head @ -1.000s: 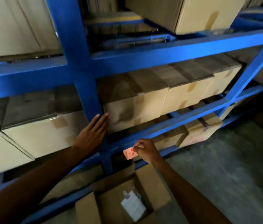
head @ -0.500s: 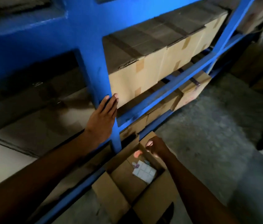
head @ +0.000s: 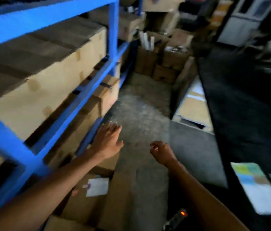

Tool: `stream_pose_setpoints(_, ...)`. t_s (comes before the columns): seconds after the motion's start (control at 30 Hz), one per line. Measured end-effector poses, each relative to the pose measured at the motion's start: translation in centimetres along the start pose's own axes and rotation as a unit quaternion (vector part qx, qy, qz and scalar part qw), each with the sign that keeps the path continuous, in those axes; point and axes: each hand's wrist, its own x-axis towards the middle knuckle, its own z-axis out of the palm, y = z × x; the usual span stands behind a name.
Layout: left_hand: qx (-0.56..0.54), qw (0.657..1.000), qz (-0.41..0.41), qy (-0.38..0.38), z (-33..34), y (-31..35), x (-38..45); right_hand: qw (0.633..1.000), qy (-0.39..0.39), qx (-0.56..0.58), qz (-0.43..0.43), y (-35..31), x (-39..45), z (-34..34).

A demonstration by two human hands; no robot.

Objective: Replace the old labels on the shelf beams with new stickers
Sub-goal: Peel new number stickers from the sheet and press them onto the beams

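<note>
The blue shelf rack fills the left, with a slanting middle beam (head: 84, 95) and a lower beam (head: 89, 135); I see no label on either in this blurred view. My left hand (head: 108, 140) is open with fingers spread, beside the lower beam's end. My right hand (head: 162, 151) hovers over the floor, loosely curled and holding nothing. Below my left forearm an open cardboard box (head: 114, 197) holds a white sticker sheet (head: 98, 186) and a small pinkish label (head: 75, 192).
Taped cartons (head: 48, 77) fill the shelves. More boxes (head: 164, 67) are stacked at the aisle's far end. A dark counter (head: 248, 114) runs along the right, with printed sheets (head: 256, 189) near its front. A power strip with a lit orange switch (head: 182, 213) lies on the concrete floor.
The view has swung right and down the aisle. My right hand let go of the orange label over the box and lifted away empty. My left hand left the blue upright.
</note>
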Motion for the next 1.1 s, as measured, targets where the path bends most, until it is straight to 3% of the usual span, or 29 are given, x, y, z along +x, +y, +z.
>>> stream_pose_setpoints(0.07, -0.047, 0.998, 0.050, 0.013, 1.3, 5.6, 1.6, 0.999, 0.047, 0.008, 0.023, 3.4, -2.7, -3.9)
stream_pose_setpoints(0.27, -0.094, 0.977, 0.185, -0.045, 6.0, 24.0, 2.9, 0.977, 0.181, -0.008, 0.112, 15.8, -12.5, -13.5)
stream_pose_setpoints(0.4, -0.121, 0.967, 0.212, -0.075, 10.1, 32.1, 2.1, 0.970, 0.159, -0.049, 0.177, 23.3, -16.5, -15.6)
stream_pose_setpoints(0.57, -0.140, 0.962, 0.156, -0.172, 13.5, 38.1, 1.1, 0.967, 0.028, -0.102, 0.230, 28.5, -18.5, -14.7)
stream_pose_setpoints(0.7, -0.208, 0.950, 0.069, -0.222, 15.4, 40.3, 1.0, 0.975, 0.056, -0.134, 0.169, 28.3, -18.1, -13.7)
stream_pose_setpoints(0.83, -0.380, 0.896, -0.047, -0.224, 17.0, 40.9, 0.9, 0.981, 0.039, -0.150, 0.115, 27.8, -17.6, -13.3)
stream_pose_setpoints(1.0, -0.365, 0.902, -0.153, -0.173, 18.9, 40.8, 1.4, 0.994, 0.009, -0.007, 0.107, 29.4, -17.8, -13.1)
stream_pose_setpoints(1.1, -0.399, 0.889, -0.159, -0.161, 19.5, 40.4, 2.3, 0.989, 0.052, 0.090, 0.109, 30.1, -17.7, -14.3)
